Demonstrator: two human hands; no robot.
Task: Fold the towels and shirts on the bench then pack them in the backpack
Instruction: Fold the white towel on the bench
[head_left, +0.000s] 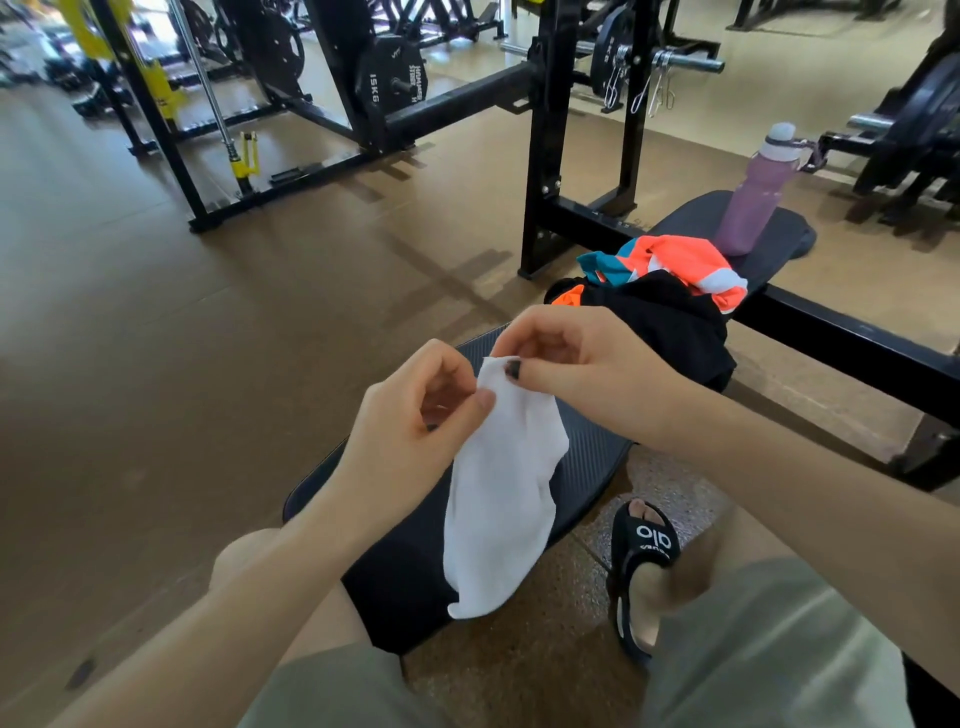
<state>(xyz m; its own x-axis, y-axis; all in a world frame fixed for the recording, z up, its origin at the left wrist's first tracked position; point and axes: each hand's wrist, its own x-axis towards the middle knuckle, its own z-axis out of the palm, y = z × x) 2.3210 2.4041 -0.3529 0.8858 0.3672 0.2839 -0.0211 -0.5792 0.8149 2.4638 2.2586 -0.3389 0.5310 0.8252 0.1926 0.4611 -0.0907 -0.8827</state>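
White towel (504, 483), black bench (587, 467) (perhaps ribbed)

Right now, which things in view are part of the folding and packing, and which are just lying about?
Part of the job:
white towel, pinched at its top edge by left hand and right hand
black garment
orange and teal shirt
bench

Just there:
purple bottle, standing on the bench's far end
weight racks

No backpack is in view.
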